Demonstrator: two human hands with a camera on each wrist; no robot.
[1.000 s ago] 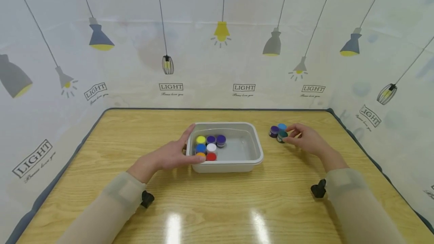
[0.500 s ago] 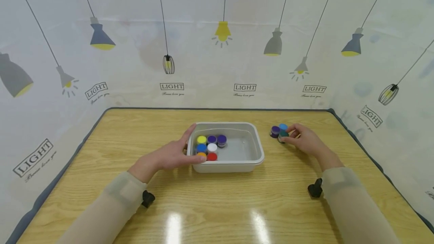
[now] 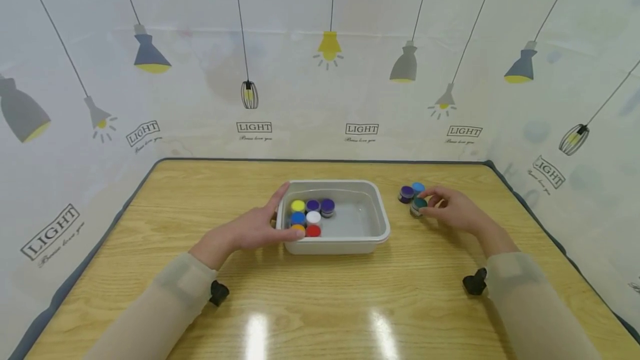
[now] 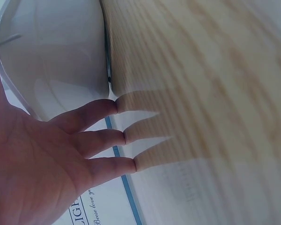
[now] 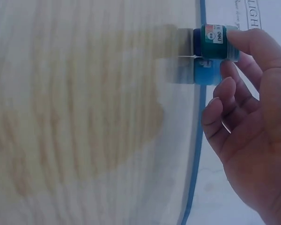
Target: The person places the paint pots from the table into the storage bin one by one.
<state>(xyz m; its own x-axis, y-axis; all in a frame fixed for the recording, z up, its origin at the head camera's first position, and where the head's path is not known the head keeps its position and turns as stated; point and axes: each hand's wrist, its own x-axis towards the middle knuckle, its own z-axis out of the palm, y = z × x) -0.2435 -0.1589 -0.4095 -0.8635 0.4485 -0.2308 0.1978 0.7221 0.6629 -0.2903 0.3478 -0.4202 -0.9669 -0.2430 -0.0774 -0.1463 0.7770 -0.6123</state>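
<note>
A white plastic tub [image 3: 357,247] stands mid-table, with several small paint jars along its left side, among them a red-lidded jar [image 3: 313,231] and a white-lidded jar [image 3: 313,218]. At the tub's left end rests my left hand [image 3: 252,229], thumb over the front rim and index finger at the back corner; its other fingers [image 4: 103,138] stretch out straight. My right hand [image 3: 452,211] pinches a dark green paint jar [image 5: 214,41] by its lid between thumb and fingers. Behind it are a purple-lidded jar [image 3: 406,194] and a light blue jar [image 5: 207,71].
The wooden table [image 3: 345,304] has a dark edge along the back and sides. A white wall cloth [image 3: 300,71] printed with hanging lamps surrounds it. Bare floor space [image 3: 355,218] shows inside the tub's right half.
My right hand has drawn the green paint jar slightly nearer, away from the purple-lidded and light blue jars. The left hand and the tub stay as they were.
</note>
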